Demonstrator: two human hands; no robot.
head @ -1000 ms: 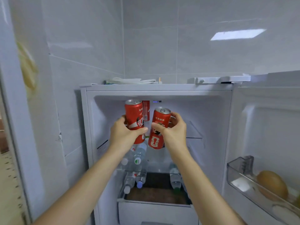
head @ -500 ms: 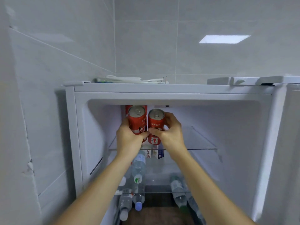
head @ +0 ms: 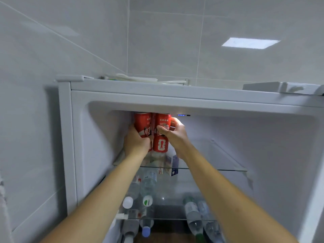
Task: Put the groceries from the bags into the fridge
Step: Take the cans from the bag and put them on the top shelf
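Both my arms reach into the open white fridge (head: 66,137), at the left of its top glass shelf (head: 210,168). My left hand (head: 135,143) grips a tall red can (head: 142,123). My right hand (head: 172,133) grips a second red can (head: 162,135) right beside it, both upright. A third red can shows as a narrow strip between and behind them. Whether the can bases touch the shelf is hidden by my hands.
Small milk cartons (head: 172,165) sit under the top shelf. Several water bottles (head: 148,186) lie on the lower shelves. Cables (head: 133,78) and a white box (head: 273,86) lie on the fridge top. Tiled wall stands close on the left.
Both hands have carried the two cans deeper into the fridge and up against the can at the back left of the top shelf. My view has moved closer.
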